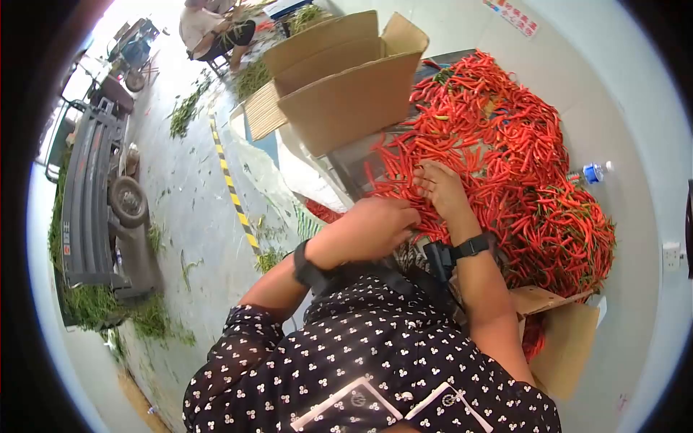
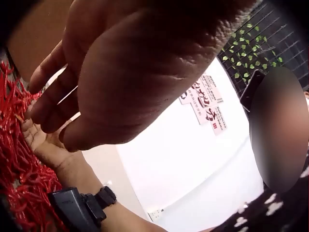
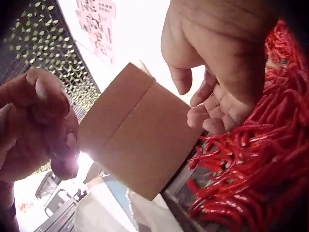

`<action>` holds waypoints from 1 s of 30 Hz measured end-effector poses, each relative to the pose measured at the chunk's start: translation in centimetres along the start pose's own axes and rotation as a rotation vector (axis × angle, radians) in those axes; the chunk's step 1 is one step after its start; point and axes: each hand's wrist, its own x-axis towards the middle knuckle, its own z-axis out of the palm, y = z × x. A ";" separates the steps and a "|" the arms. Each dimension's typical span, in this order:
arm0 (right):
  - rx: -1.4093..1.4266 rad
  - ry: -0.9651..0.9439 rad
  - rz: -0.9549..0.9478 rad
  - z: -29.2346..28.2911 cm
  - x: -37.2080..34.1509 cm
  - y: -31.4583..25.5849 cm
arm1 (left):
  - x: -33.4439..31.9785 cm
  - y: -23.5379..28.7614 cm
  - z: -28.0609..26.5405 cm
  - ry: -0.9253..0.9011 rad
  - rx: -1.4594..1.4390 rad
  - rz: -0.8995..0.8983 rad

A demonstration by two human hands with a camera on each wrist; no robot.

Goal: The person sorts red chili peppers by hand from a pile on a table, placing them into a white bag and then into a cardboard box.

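Observation:
Red chilies (image 1: pixel 516 148) lie in a wide heap, right of centre in the head view. Over the near left part of the heap is the right hand (image 1: pixel 440 189), palm partly turned up. Its fingers bend loosely and the thumb stands apart in the right wrist view (image 3: pixel 217 72); nothing shows between them. The left hand (image 1: pixel 377 225) hovers left of it, close to the person's body, back of the hand up. In the left wrist view the left hand (image 2: pixel 120 77) has relaxed, slightly bent fingers, with no visible thing in them. A small gap parts the two hands.
A large open cardboard box (image 1: pixel 350 101) stands beyond the hands, beside the heap. Another carton (image 1: pixel 570 346) is at the near right. A bottle (image 1: pixel 593 173) lies by the heap's right edge. At left are a grey cart (image 1: pixel 90 195) and floor tape (image 1: pixel 232 191); a seated person (image 1: pixel 206 32) is far back.

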 end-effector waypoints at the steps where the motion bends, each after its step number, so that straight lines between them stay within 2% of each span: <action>1: 0.013 0.090 -0.042 -1.2 -0.4 0.0 | 1.2 -0.5 0.9 -0.007 0.001 0.013; 2: 0.027 0.180 -0.084 -2.5 -0.8 0.1 | 2.4 -1.0 1.9 -0.038 -0.009 0.018; 3: 0.033 0.190 -0.092 -3.9 -1.1 0.1 | 3.3 -1.5 2.8 -0.070 -0.018 0.023; 5: 0.171 0.316 -0.053 -6.7 -1.7 0.1 | 4.6 -2.8 5.0 -0.097 0.032 -0.005; 7: 0.188 0.391 -0.054 -8.3 -2.4 0.4 | 5.4 -4.8 7.7 -0.157 0.148 -0.127; 8: 0.183 0.434 -0.040 -9.0 -2.7 0.6 | 5.3 -5.4 8.6 -0.163 0.150 -0.119; 10: 0.184 0.481 -0.025 -10.3 -2.7 1.1 | 4.4 -5.3 8.9 -0.043 0.286 -0.295; 11: 0.173 0.479 -0.009 -10.9 -2.6 1.4 | 4.2 -5.2 9.0 -0.049 0.288 -0.293; 13: 0.169 0.473 0.008 -11.0 -2.6 1.5 | 4.0 -4.5 8.1 0.017 0.202 -0.551; 16: 0.202 0.457 -0.004 -10.6 -2.1 2.0 | 3.7 -5.1 7.8 0.076 0.184 -0.587; 23: 0.210 0.415 -0.012 -9.5 -1.9 1.4 | 5.8 -8.5 12.4 -0.006 0.114 -0.457; 25: 0.189 0.432 -0.006 -9.7 -2.0 1.2 | 6.8 -8.4 13.4 -0.014 0.124 -0.344; 26: 0.196 0.432 -0.027 -10.0 -2.1 1.0 | 7.4 -8.3 14.1 -0.013 0.122 -0.342; 28: 0.204 0.428 -0.047 -10.3 -2.0 1.2 | 8.5 -7.3 14.3 -0.138 0.095 -0.304; 30: 0.218 0.438 -0.019 -10.5 -1.9 1.1 | 9.3 -6.3 13.6 -0.165 0.064 -0.256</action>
